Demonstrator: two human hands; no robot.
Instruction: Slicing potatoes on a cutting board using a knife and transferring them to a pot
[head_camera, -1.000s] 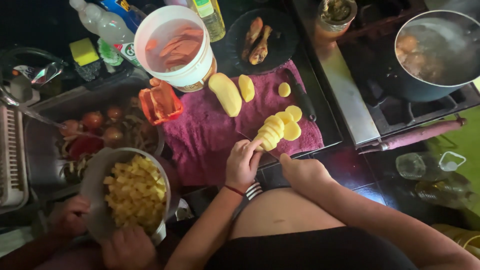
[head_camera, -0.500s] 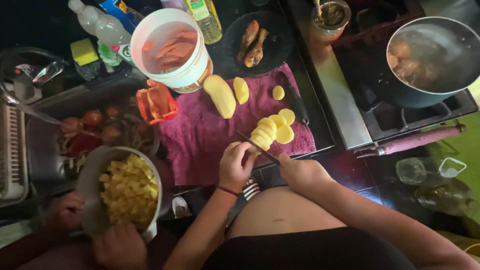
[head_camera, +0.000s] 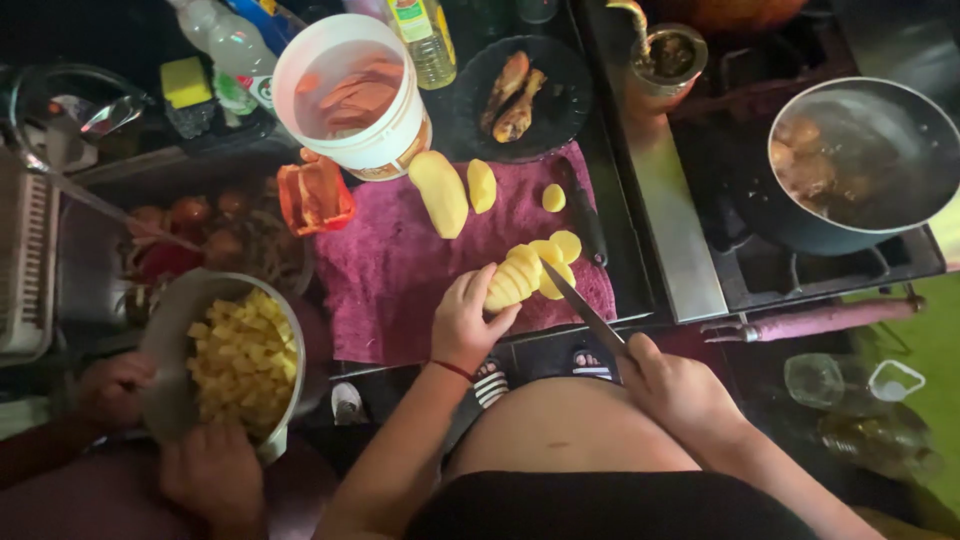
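Here, smooth pale potato slices (head_camera: 525, 275).

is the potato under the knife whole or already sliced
Partly sliced: the potato on the magenta towel fans into several rounds, steadied by the left hand.

Pale yellow sliced potato (head_camera: 525, 275) fanned on magenta cloth (head_camera: 400, 270).

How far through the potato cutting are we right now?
Done: a metal bowl beside the person, held by another person's hands, is full of diced potato. In hand: the left hand steadies a sliced potato on the purple cloth while the right hand holds a knife against the slices. Left: two peeled pieces and a small chunk lie uncut.
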